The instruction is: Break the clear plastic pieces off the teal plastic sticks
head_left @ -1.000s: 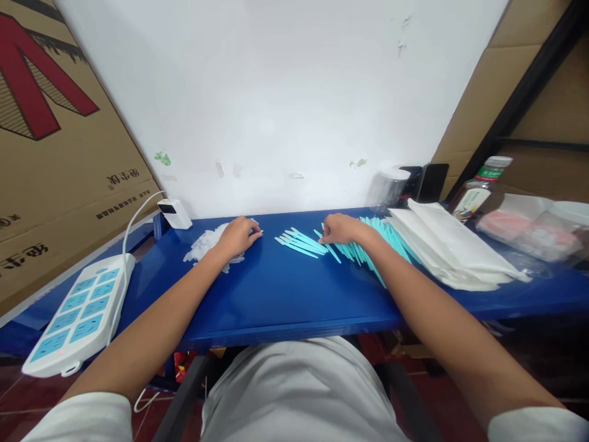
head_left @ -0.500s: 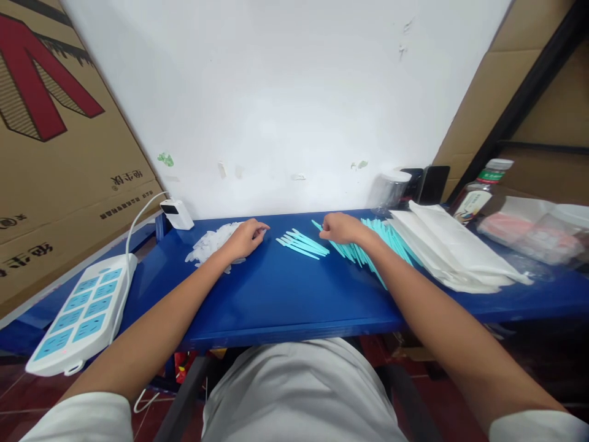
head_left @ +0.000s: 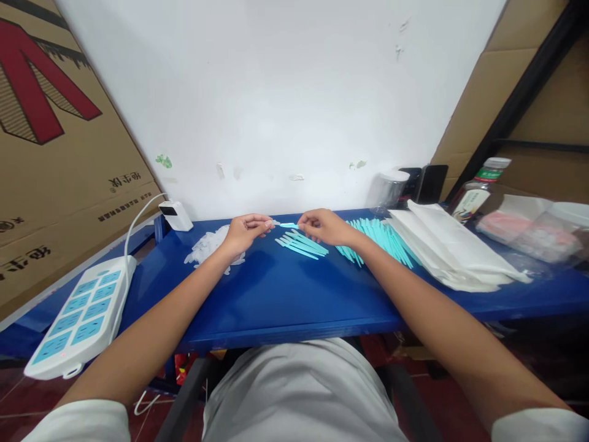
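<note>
My left hand pinches a small clear plastic cap between thumb and fingers. Facing it, my right hand grips a slim turquoise eyebrow razor by its handle, the tip pointing left. The cap and the razor's tip meet end to end; how far the cap covers the tip is too small to tell. Just below lies a small fanned group of razors with pale ends. A larger pile of turquoise razors spreads right of my right hand. Loose clear caps are heaped beside my left wrist.
White plastic bags lie on the blue table at right, near a bottle and a clear jar. At left are a power strip and a small white device. A white wall stands behind.
My right hand has come left from the large pile with a razor in it. My left hand has shifted slightly right and up, bringing the cap to the razor's tip.
</note>
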Tool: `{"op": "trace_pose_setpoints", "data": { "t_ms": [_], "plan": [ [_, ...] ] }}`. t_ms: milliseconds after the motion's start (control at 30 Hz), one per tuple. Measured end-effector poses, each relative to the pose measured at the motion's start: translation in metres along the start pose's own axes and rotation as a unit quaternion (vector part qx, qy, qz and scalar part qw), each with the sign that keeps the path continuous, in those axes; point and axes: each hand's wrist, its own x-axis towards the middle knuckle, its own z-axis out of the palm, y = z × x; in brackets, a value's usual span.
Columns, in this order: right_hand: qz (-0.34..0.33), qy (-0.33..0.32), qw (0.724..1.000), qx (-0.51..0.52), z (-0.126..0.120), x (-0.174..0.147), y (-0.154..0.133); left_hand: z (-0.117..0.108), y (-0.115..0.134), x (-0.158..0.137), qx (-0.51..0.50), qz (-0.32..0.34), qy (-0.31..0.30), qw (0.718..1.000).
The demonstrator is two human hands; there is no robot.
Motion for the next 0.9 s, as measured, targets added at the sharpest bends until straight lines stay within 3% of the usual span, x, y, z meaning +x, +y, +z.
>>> {"op": "trace_pose_setpoints", "data": {
  "t_ms": [267,500,900],
  "plan": [
    [-0.014,0.019,1.0,0.007,-0.001,0.0,-0.002,0.002,0.001,-0.001,0.001,0.001,-0.022,1.0],
    [-0.02,0.042,0.999,0.019,-0.003,0.001,-0.001,0.0,-0.002,0.001,-0.011,-0.004,-0.012,1.0],
    [-0.047,0.025,0.998,0.017,-0.001,0.001,0.001,0.001,-0.008,0.003,-0.011,-0.005,0.026,1.0]
  ]
}}
